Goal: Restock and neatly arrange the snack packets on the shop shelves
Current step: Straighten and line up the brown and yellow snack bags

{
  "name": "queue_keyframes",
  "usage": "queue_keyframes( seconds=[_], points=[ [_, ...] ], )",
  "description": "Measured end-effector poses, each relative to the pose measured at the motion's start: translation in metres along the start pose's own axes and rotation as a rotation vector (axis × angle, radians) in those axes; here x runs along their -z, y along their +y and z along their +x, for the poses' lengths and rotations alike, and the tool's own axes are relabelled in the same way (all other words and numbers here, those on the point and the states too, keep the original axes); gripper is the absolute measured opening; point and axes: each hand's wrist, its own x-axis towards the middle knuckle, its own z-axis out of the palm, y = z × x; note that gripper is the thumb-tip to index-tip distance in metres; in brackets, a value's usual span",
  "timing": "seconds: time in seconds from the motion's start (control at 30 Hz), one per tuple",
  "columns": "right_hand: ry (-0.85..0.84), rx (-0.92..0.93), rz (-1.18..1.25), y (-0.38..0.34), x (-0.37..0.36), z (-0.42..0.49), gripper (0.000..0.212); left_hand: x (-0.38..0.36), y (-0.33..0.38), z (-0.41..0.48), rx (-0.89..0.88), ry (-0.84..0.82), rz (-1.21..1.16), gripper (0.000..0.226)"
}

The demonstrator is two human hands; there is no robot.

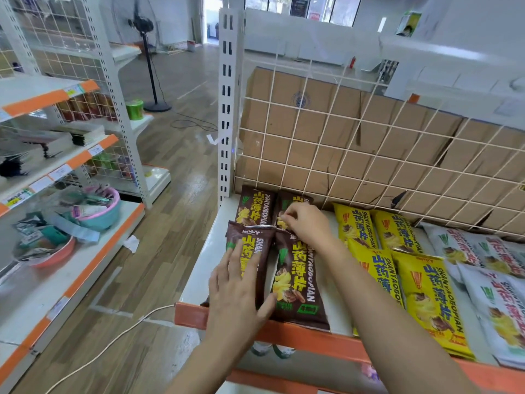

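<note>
— Head view: what are the hands doing?
— The left hand (238, 291) lies flat with straight fingers, pressing on the front left brown packet (250, 248). Its thumb reaches toward the front right brown packet (298, 282).
— And the other?
— The right hand (306, 223) has its fingers curled, pinching the back right brown packet (292, 201) near its front edge.
— Where do the packets lie?
— Those three and the back left brown packet (255, 207) lie flat in two rows at the left end of the shelf (196, 280), by the white post (227, 109). Yellow packets (395, 231) lie just beside them, with white packets (500, 302) farther right. A wire grid (295, 109) backs the shelf, and cardboard (318, 129) stands behind it.
</note>
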Motion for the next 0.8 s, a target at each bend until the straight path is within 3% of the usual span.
queue_keyframes(
  seconds=[0.17,0.47,0.8],
  points=[
    [-0.11,-0.045,-0.094,0.026,0.012,-0.009,0.031,-0.017,0.045,0.001,-0.194,-0.069,-0.067,0.062],
    [-0.232,-0.126,-0.014,0.028,0.009,-0.011,0.029,-0.036,0.057,0.014,-0.245,-0.204,-0.019,0.088],
    [-0.112,-0.092,-0.132,0.019,0.003,-0.01,0.024,-0.042,0.059,0.005,-0.217,-0.2,-0.032,0.101]
  ],
)
